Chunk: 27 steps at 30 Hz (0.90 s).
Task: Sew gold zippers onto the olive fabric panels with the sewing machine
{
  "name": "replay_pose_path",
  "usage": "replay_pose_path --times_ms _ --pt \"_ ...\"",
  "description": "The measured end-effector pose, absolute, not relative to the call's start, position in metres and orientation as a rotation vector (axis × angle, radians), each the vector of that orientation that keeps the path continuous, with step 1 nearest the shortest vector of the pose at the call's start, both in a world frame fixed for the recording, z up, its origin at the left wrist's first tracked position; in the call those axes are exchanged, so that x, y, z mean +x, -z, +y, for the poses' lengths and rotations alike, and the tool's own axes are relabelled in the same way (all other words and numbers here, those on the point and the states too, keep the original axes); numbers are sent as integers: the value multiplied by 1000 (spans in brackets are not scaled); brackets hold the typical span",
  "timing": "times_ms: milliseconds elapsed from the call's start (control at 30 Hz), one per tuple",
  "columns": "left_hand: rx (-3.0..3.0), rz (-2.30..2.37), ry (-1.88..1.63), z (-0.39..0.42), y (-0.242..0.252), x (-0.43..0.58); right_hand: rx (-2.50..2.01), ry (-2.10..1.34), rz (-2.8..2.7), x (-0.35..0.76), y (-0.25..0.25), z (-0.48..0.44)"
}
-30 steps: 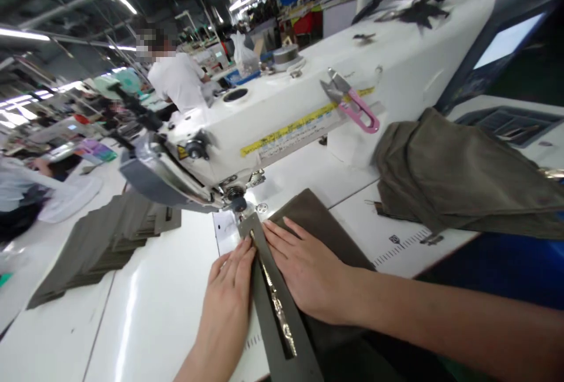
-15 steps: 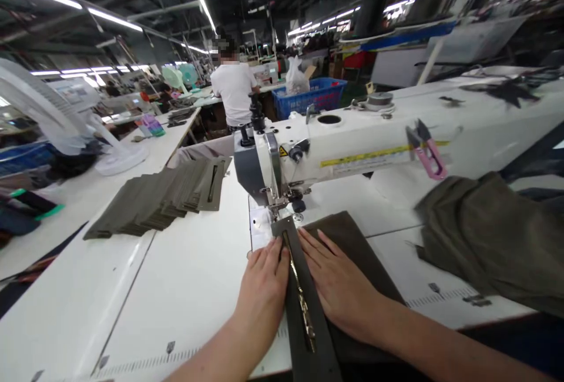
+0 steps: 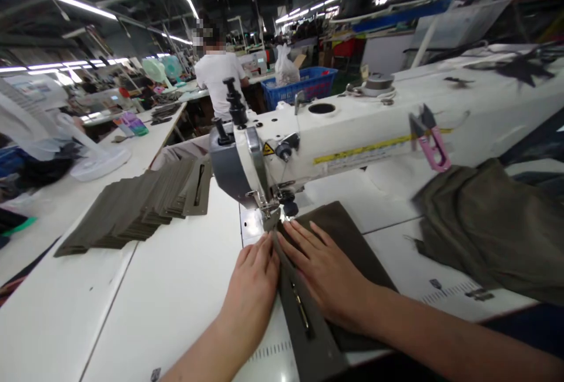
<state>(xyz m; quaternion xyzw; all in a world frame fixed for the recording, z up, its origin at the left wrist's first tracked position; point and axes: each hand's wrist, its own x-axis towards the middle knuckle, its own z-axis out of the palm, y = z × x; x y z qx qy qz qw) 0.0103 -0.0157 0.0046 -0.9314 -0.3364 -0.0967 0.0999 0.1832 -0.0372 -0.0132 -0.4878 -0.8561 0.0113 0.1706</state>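
Observation:
A long dark olive fabric strip (image 3: pixel 294 323) with a zipper (image 3: pixel 301 307) set in its middle runs up to the needle area of a white sewing machine (image 3: pixel 264 182). Under its right side lies a larger dark olive fabric piece (image 3: pixel 352 253). My left hand (image 3: pixel 253 282) rests along the strip's left edge, fingers outstretched near the presser foot (image 3: pixel 269 213). My right hand (image 3: pixel 324 267) lies flat over the strip and the larger piece, fingers extended. Between my hands the strip buckles upward, and the zipper's far end is hidden.
A fanned stack of olive pieces (image 3: pixel 136 205) lies on the table at left. Pink-handled snips (image 3: pixel 434 144) hang on the machine arm. Crumpled olive fabric (image 3: pixel 489 223) lies at right. A white fan (image 3: pixel 99 158) stands at far left; a person in a white shirt (image 3: pixel 218 79) is ahead.
The strip has gone from flat to bent up between my hands, and less of the zipper shows. My right hand has shifted left over the strip. The view has swung slightly.

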Motion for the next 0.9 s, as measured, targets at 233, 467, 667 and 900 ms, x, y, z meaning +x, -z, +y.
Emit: replay_pose_path --times_ms 233,467,667,900 --pt "-2947 -858 108 -16 -28 4 -1403 -254 -2287 182 2 -38" --pt "-2984 -766 31 -5 -24 -4 -1389 -452 -2131 190 0 -34" --pt "-3014 -791 95 0 -19 -8 -1346 -507 -2114 191 1 -34" --pt "-2999 -719 2 1 -22 -7 -1330 -475 -2092 192 3 -35"
